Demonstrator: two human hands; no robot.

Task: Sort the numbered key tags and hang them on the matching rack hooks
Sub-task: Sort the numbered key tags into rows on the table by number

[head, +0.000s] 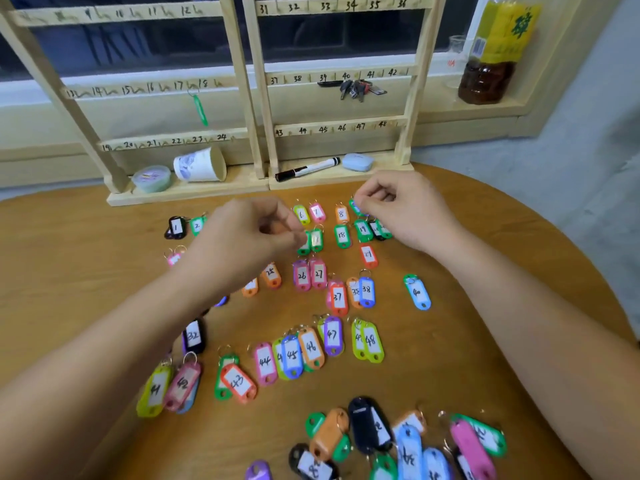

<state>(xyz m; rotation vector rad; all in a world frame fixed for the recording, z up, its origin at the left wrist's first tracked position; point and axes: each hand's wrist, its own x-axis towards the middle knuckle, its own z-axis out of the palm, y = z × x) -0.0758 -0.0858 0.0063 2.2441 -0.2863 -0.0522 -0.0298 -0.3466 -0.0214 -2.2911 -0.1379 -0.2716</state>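
Observation:
Several coloured numbered key tags lie in rows on the round wooden table (pixel 467 341), among them tag 18 (pixel 341 236), tag 37 (pixel 338 297) and tag 47 (pixel 332 336). An unsorted heap of tags (pixel 398 441) sits near the front edge. The wooden rack (pixel 258 98) with numbered hooks stands at the back; one green tag (pixel 200 109) hangs at hook 17. My left hand (pixel 242 233) pinches the top of a green tag (pixel 304 245) in the second row. My right hand (pixel 401 209) pinches a green tag (pixel 356 207) in the top row.
On the rack's base lie a tipped paper cup (pixel 201 164), a green lidded tub (pixel 152 178), a black marker (pixel 306 169) and a blue case (pixel 357 162). A bunch of keys (pixel 356 89) hangs near hook 40. A brown jar (pixel 485 81) stands on the sill.

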